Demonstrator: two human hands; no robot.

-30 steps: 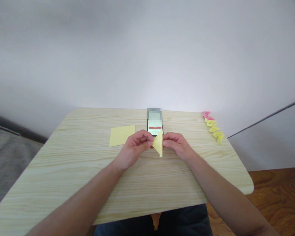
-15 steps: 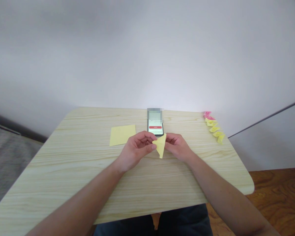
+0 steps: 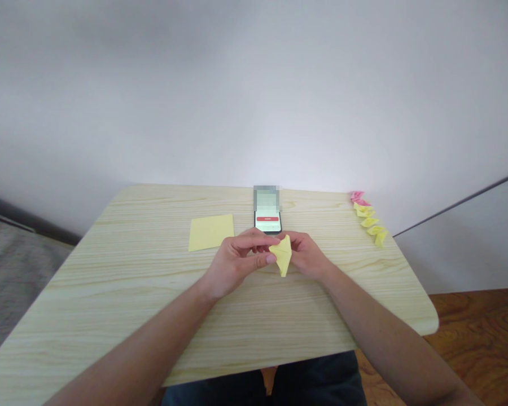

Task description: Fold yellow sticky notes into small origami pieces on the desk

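Note:
A small piece of folded yellow paper (image 3: 283, 256) is held up between both hands, just over the table. My left hand (image 3: 243, 256) pinches its left corner between thumb and forefinger. From the other side, my right hand (image 3: 305, 254) grips its right edge; the paper hides part of those fingertips. The paper has several creases and a narrow tip pointing down toward me. Just beyond the hands lies a phone (image 3: 268, 223) with a lit screen and a red bar on it. To the left rests a flat yellow sheet of paper (image 3: 210, 232).
Along the table's right edge stands a row of folded paper pieces, a pink one (image 3: 359, 198) at the back and several yellow ones (image 3: 370, 223) nearer. A white wall (image 3: 254, 101) rises behind the wooden table (image 3: 152, 282).
The folded paper has shifted slightly right and turned, showing a different outline. My left thumb and forefinger have moved right with it, the forefinger now straighter.

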